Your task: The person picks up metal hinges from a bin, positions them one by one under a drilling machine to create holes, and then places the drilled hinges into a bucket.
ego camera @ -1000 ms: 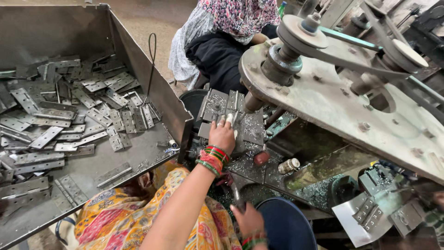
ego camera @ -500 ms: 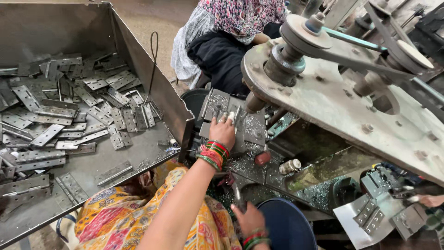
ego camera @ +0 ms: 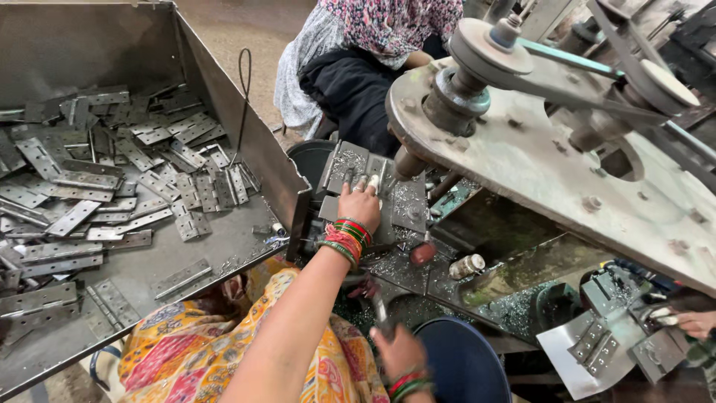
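Flat grey steel hinge plate (ego camera: 371, 181), centre frame on machine bed (ego camera: 406, 205) | left hand (ego camera: 359, 207) fingers pressing it flat, seating step | right hand (ego camera: 399, 351) blurred, grasp unclear | next: align carefully

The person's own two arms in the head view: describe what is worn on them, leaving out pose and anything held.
Both forearms are bare, with no sleeves reaching them. The left hand has a stack of red, green and orange bangles at its wrist. The right hand, blurred near the bottom edge, wears red and green bangles too. I can make out no gloves on either hand.
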